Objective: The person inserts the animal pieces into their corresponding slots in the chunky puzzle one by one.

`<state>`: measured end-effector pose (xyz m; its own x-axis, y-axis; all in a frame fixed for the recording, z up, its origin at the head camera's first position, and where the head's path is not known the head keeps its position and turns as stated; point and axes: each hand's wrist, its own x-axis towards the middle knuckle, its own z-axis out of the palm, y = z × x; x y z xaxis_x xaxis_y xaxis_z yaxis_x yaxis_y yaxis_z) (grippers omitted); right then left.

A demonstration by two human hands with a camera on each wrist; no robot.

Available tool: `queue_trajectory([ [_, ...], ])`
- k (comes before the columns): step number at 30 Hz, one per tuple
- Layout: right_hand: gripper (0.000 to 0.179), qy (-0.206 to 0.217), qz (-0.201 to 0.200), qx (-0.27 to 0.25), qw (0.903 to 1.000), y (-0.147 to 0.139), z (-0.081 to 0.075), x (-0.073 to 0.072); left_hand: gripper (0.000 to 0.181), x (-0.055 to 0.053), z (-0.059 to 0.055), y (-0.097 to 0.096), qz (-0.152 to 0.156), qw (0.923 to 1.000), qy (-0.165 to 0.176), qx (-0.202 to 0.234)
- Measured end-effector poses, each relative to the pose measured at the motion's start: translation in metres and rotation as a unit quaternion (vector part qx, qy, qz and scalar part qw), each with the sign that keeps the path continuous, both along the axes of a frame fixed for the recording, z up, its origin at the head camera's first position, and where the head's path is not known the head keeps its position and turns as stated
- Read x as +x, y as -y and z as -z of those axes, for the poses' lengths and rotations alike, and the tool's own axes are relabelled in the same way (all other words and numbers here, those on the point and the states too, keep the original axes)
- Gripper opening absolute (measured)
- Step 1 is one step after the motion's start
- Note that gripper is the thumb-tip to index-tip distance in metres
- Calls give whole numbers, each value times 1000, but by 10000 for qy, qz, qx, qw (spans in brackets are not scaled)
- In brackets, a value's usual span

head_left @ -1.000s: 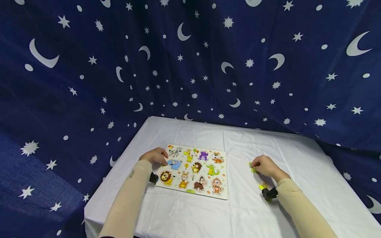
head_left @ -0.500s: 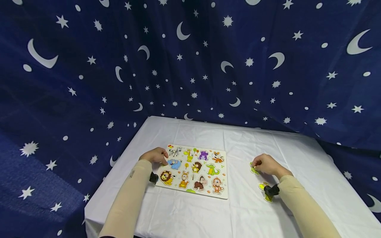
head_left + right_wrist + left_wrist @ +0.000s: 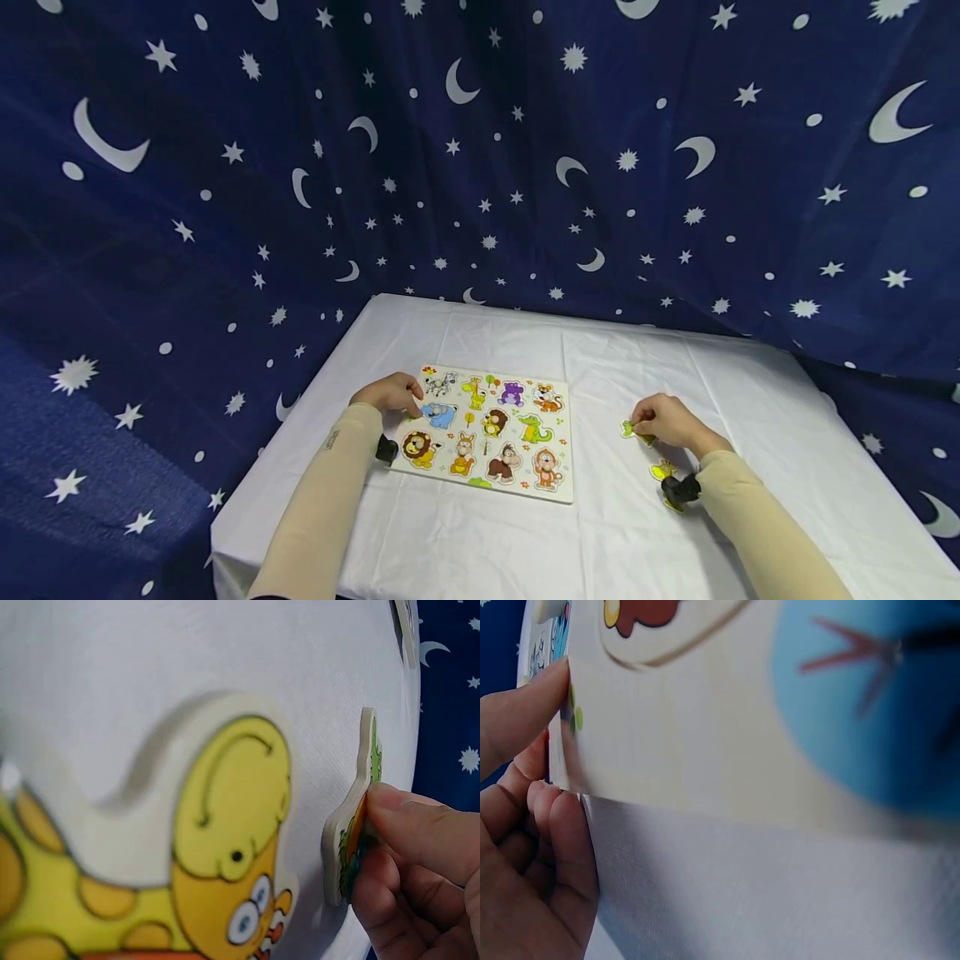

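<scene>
A white animal puzzle board (image 3: 517, 493) lies on the table, with printed animal shapes in rows. My left hand (image 3: 390, 392) grips its left edge; in the left wrist view the thumb (image 3: 532, 712) presses on the edge and the fingers curl beside it. Right of the board, my right hand (image 3: 666, 419) pinches a green crocodile puzzle piece (image 3: 627, 429) between thumb and fingers. In the right wrist view that crocodile piece (image 3: 330, 859) is seen edge-on, partly hidden by the fingers. A yellow giraffe puzzle piece (image 3: 662, 471) lies beneath the right wrist, partly covered by the wrist camera.
A white cloth (image 3: 480, 550) covers the table. Behind and to the left hangs a dark blue curtain (image 3: 517, 108) with moons and stars. A black wrist camera (image 3: 681, 490) sits low over the giraffe piece.
The crocodile piece has turned in my right hand, its green end now poking out to the left. The right hand has shifted slightly. My left hand and the board have stayed put.
</scene>
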<state>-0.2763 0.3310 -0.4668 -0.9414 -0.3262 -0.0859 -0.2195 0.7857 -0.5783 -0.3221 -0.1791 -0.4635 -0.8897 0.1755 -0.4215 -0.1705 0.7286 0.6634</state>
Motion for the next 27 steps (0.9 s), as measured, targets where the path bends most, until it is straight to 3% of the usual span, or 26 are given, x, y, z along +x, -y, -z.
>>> queue_trajectory([
  [7,9,-288,83,28,9995,3,6,2,26,0,0,-1,31,10000,-39,28],
  [18,11,-325,215,-56,9992,9,12,6,26,-5,6,-1,-65,10000,4,28],
  [27,2,12,269,-314,9991,10,6,9,26,0,2,-1,88,9998,-127,-96],
])
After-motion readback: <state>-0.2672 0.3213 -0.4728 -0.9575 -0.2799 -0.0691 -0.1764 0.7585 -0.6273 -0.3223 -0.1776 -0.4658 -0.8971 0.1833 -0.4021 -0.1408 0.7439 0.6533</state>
